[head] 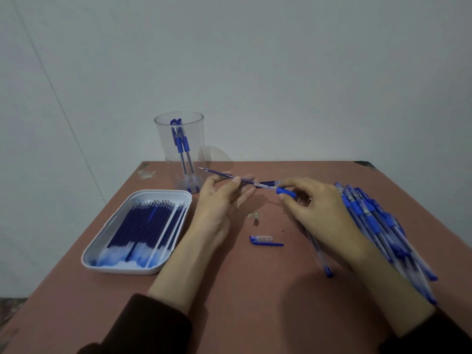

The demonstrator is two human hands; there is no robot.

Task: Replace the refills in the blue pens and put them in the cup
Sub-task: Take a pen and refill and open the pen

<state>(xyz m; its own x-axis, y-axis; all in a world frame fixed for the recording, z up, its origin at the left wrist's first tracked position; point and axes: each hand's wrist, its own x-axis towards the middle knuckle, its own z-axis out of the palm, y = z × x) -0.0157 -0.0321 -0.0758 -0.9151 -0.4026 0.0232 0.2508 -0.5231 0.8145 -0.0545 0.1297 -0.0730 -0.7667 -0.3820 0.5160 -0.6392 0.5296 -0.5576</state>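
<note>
My right hand [316,208] grips a clear pen barrel [283,189] by its blue grip. My left hand [222,200] pinches a dark blue refill [222,174] that sticks out of the barrel's left end, tip pointing up-left. A clear cup [178,129] at the back left of the table holds two blue pens [181,144]. A white tray [138,270] full of several blue refills [143,231] lies at the left. A pile of blue pens [378,221] lies at the right, partly under my right forearm.
A blue pen cap [264,240] lies on the brown table [255,290] between my forearms. A small clear pen tip piece [254,217] lies just above it. A grey wall stands behind the table's far edge.
</note>
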